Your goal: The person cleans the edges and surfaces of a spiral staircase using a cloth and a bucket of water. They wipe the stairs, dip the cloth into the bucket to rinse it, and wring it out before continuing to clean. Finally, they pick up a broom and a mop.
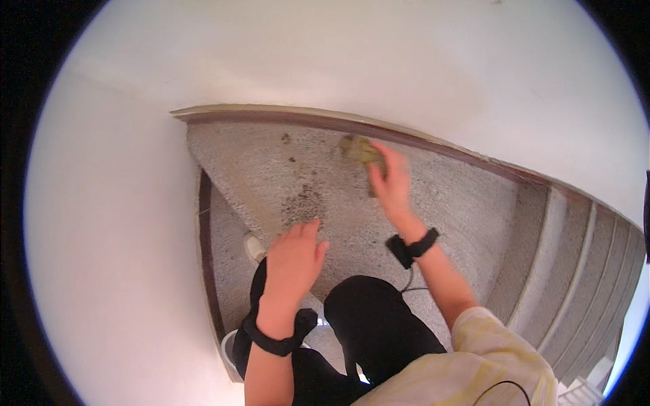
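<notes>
My right hand grips a yellowish-green cloth, blurred by motion, over the speckled stone landing near the wall. Whether it is a rag or a sponge is hard to tell. A dark patch of wet-looking specks marks the stone to the left of that hand, with smaller brown spots farther off. My left hand hovers over my leg and the near edge of the dark patch. It holds nothing, and its thumb stands apart from the fingers.
Dark red skirting runs along the white wall. Stone stairs lead off at the right. A lower step lies on the left, with a pale shoe beside it. Part of a bucket shows at lower left. A cable hangs from my right wristband.
</notes>
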The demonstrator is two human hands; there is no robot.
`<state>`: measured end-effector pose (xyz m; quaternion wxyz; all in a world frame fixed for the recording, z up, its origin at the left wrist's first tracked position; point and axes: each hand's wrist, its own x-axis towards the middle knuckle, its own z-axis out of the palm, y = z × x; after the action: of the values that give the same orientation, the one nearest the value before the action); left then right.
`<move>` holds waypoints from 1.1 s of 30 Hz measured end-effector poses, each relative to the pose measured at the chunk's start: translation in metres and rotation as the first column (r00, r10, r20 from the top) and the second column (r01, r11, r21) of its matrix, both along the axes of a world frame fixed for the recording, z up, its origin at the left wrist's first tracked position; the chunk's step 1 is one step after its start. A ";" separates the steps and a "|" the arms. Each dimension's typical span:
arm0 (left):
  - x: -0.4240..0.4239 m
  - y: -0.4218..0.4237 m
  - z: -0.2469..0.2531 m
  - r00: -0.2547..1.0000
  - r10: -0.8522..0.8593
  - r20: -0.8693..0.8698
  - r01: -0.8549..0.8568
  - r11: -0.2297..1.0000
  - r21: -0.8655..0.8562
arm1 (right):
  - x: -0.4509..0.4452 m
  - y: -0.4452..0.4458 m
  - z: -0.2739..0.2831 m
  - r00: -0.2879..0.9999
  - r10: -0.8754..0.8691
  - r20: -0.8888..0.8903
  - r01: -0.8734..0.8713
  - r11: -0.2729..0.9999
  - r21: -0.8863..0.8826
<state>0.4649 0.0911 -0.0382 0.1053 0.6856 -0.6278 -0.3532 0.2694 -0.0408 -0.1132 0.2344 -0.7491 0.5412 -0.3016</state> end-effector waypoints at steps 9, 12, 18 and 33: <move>-0.004 -0.008 0.004 0.999 -0.041 0.009 0.041 0.998 0.056 | -0.215 -0.034 -0.018 0.448 -0.721 0.528 0.819 0.568 0.081; -0.009 -0.011 0.008 0.995 -0.091 0.032 0.087 0.990 0.106 | -0.118 -0.056 -0.012 0.710 -0.624 0.325 0.699 0.681 -0.220; -0.023 -0.017 -0.015 0.996 -0.084 -0.007 0.084 0.984 0.158 | 0.002 0.005 0.008 0.952 0.133 0.275 -0.253 0.847 0.468; -0.055 -0.023 -0.032 0.979 -0.206 0.011 0.198 0.954 0.227 | -0.063 -0.032 0.023 0.968 0.197 0.157 -0.137 0.935 -0.327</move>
<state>0.4099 0.0676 -0.0704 -0.0204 0.6313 -0.6522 -0.4192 0.2063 -0.0725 -0.0899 0.1872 -0.7885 0.3961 -0.4316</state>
